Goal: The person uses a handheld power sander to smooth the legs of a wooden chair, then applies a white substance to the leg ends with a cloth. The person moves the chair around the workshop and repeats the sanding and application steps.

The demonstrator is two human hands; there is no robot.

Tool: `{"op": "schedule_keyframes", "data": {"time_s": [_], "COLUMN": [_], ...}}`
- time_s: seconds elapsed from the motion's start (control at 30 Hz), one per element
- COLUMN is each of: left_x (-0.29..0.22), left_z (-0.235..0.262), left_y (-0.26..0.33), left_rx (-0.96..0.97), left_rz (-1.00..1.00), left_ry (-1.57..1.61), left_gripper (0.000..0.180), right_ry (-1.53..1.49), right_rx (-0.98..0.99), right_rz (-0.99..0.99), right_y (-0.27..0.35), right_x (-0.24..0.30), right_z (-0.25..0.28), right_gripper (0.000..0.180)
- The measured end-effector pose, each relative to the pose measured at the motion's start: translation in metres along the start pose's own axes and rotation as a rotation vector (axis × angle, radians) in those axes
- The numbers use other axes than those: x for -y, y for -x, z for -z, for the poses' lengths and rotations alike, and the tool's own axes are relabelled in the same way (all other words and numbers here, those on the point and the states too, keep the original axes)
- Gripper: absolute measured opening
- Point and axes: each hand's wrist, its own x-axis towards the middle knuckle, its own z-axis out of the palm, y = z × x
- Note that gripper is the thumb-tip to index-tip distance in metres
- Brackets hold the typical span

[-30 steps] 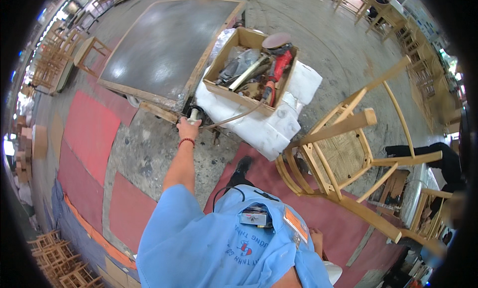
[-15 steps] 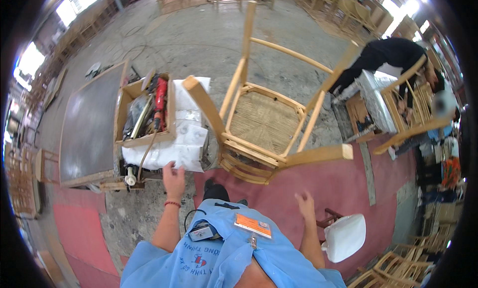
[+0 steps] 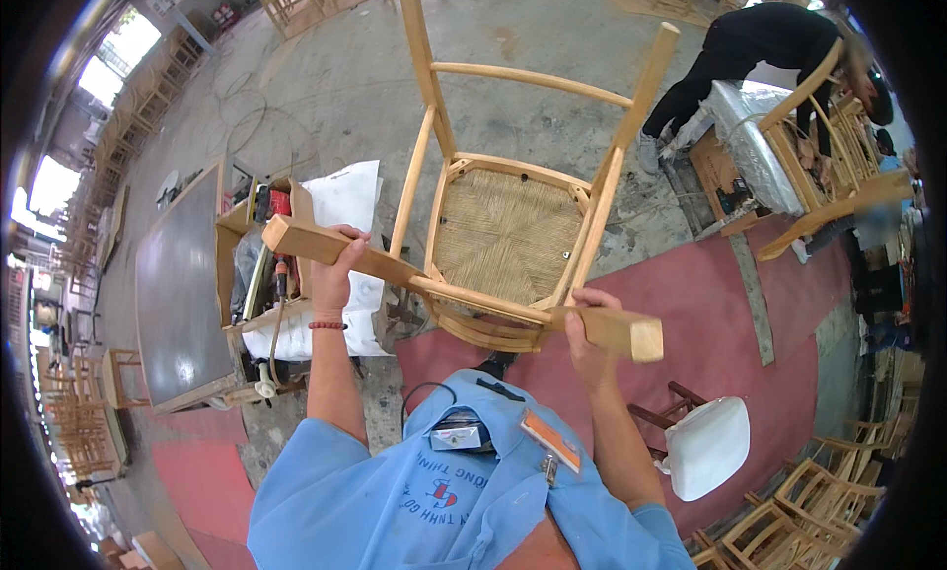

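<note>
A light wooden chair [image 3: 424, 161] is tipped over in front of me, and the underside of its woven seat [image 3: 508, 230] faces up. My left hand [image 3: 332, 274] is wrapped round its near left leg, just below the squared end. On the right, my right hand [image 3: 590, 351] grips the near right leg, the thumb lying over the wood. The curved back slats [image 3: 483, 331] hang low between my arms, close to my body. The two far legs point away, joined by a round rail.
Left of the chair, a wooden box [image 3: 304, 210] of tools holds a red power tool [image 3: 262, 203], beside white sheeting [image 3: 350, 200] and a dark board [image 3: 180, 284]. A white-seated stool [image 3: 708, 450] stands at right on red matting [image 3: 691, 294]. A person in black [image 3: 764, 37] bends over another chair.
Both hands were apart from the chair and now grip its two near legs. The chair has shifted left and nearer in the picture, and my view has turned somewhat.
</note>
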Motion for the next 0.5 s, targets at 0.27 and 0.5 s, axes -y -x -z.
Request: {"op": "schedule_keyframes", "data": {"time_s": [0.27,0.5], "left_x": [-0.029,-0.110], "left_z": [-0.048,-0.174], "left_y": [-0.015,-0.038], "left_rx": [0.088,0.127], "left_rz": [-0.096,-0.196], "left_ry": [0.008,-0.119], "left_gripper": [0.023,0.011], "right_ry": [-0.277,-0.553], "right_rx": [-0.051,-0.391], "right_rz": [-0.080,-0.090], "right_y": [-0.029,-0.094], "right_x": [-0.021,-0.025], "right_z": [0.041,0.132], "right_gripper": [0.032,0.028]}}
